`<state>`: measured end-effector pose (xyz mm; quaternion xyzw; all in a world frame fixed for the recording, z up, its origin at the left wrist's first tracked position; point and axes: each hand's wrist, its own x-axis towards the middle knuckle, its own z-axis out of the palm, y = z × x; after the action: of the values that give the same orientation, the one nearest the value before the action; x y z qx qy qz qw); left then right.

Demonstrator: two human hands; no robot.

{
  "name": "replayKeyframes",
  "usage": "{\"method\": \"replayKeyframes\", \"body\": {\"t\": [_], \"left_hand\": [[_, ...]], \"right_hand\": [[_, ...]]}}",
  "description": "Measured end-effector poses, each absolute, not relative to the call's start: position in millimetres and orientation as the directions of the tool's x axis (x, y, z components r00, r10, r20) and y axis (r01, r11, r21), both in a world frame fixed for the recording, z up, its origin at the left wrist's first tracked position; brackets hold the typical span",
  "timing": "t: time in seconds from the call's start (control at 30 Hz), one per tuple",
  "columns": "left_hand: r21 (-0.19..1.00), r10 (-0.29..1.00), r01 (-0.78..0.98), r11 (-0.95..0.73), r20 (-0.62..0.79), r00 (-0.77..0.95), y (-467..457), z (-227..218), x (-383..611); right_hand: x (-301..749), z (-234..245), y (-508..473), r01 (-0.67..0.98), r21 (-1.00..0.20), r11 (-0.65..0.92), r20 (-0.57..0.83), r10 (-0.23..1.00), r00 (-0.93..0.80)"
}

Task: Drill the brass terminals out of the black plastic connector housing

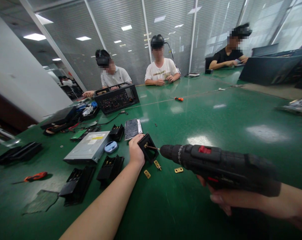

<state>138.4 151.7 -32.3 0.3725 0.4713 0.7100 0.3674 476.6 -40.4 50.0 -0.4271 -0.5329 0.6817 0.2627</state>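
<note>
So on the table (216, 110), the bracket (148, 148) sits in the left hand (135, 151), and the drill (216, 165) in the right hand (222, 200) comes in from 3 o'clock, bit touching it. The small plates (178, 170) lie on the table at 4 to 6 o'clock of the bracket. The disc drive (87, 150) is at 9 and the computer case (117, 97) is farther off at 11.

An office-style workshop — glass partition walls (166, 26) with blinds at the far side, ceiling light panels (34, 36), one long green table (216, 116) strewn with dismantled electronics (116, 96).
</note>
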Motion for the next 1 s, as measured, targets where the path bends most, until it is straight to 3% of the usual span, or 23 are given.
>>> {"method": "replayKeyframes", "body": {"t": [0.1,0.27,0.43,0.67,1.0], "left_hand": [[0.944,0.887,-0.173,-0.280,0.185,-0.424,148.9,-26.6,139.8],[0.946,0.893,-0.188,-0.265,0.167,-0.418,144.4,-17.2,143.0],[0.943,0.894,-0.202,-0.265,0.161,-0.419,144.0,-15.2,143.9],[0.948,0.867,-0.188,-0.256,0.139,-0.479,148.8,-21.8,142.6],[0.951,0.874,-0.165,-0.261,0.160,-0.458,152.5,-33.4,137.0]], "right_hand": [[477.4,50.4,-41.0,0.147,-0.937,-0.317,-0.349,0.820,-0.453],[478.5,48.2,-39.6,0.159,-0.960,-0.229,-0.278,0.803,-0.526],[479.3,47.6,-38.3,0.170,-0.949,-0.264,-0.314,0.816,-0.486],[488.9,13.1,-27.4,0.062,-0.993,-0.104,-0.120,0.773,-0.623],[492.8,7.7,-27.0,0.104,-0.985,-0.141,-0.175,0.755,-0.632]]}}
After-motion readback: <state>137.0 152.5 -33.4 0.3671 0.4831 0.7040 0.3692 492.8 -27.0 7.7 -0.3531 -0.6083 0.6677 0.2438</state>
